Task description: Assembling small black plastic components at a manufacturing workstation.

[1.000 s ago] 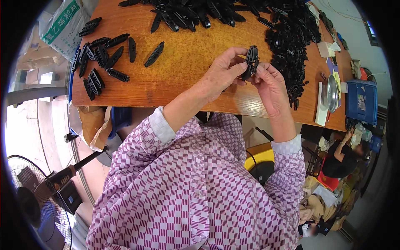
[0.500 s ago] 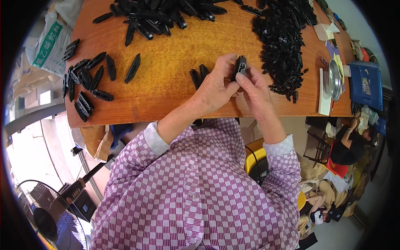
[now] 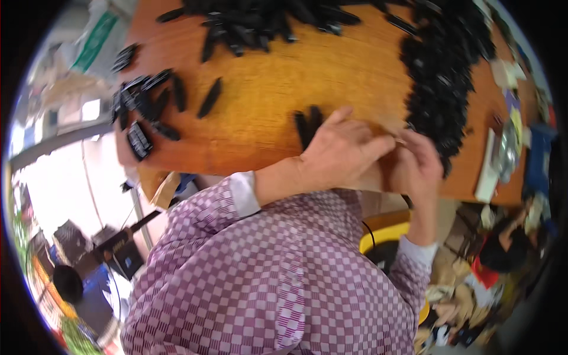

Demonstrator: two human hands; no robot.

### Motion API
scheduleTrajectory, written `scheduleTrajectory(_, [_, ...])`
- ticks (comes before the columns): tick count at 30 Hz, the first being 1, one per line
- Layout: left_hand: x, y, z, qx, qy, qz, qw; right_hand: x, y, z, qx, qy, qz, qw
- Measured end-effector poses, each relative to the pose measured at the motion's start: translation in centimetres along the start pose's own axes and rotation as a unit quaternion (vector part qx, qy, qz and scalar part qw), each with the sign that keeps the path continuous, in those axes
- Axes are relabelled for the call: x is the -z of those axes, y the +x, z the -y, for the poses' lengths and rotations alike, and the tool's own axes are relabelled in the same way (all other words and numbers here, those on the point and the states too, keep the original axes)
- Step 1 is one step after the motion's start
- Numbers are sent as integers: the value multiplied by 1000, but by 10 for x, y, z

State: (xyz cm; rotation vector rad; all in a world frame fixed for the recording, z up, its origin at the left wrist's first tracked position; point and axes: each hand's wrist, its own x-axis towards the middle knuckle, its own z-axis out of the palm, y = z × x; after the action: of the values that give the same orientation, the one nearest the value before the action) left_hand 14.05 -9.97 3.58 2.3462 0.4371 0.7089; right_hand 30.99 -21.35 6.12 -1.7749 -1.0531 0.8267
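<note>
My left hand [image 3: 343,152] is over the table's front edge, its fingers curled and its fingertips turned toward my right hand [image 3: 421,163]. The right hand is blurred and closed, with its fingertips meeting those of the left. Whatever lies between the two hands is hidden behind the fingers and smeared by motion. Just left of my left hand, two long black plastic pieces [image 3: 302,129] lie side by side, partly covered by it. Beyond my right hand a heap of small black parts [image 3: 441,83] spreads over the table.
The wooden table [image 3: 260,89] carries a pile of long black pieces [image 3: 254,23] at the back and a loose group of black pieces [image 3: 145,97] at left. A white strip [image 3: 487,168], a metal dish [image 3: 507,151] and a blue bin [image 3: 538,157] are at right. A person [image 3: 506,248] sits beyond.
The view has shifted, and everything on the table appears farther right and lower relative to my hands' frame. Both hands have lowered toward the table edge, and the black piece between them no longer shows.
</note>
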Motion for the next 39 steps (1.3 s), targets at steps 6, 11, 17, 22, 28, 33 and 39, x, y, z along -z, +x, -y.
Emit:
scheduleTrajectory(6, [34,-40,58,5,211,-50,976,41,26,-10,133,-602,-89,782])
scheduleTrajectory(11, [98,-61,87,93,316,-61,942,37,29,-13,114,-597,-63,792])
scheduleTrajectory(17, [182,-105,142,180,449,-118,867,34,36,-11,153,-586,-45,795])
scheduleTrajectory(22, [246,-140,203,166,480,-177,843,42,41,-33,173,-620,-64,762])
scheduleTrajectory(28, [301,-159,249,238,474,-177,829,40,37,-28,229,-611,-53,756])
scheduleTrajectory(33, [333,-166,289,287,506,-234,779,44,46,-39,243,-633,-74,731])
scheduleTrajectory(39, [333,-123,315,217,532,-273,772,35,51,-26,143,-509,-188,828])
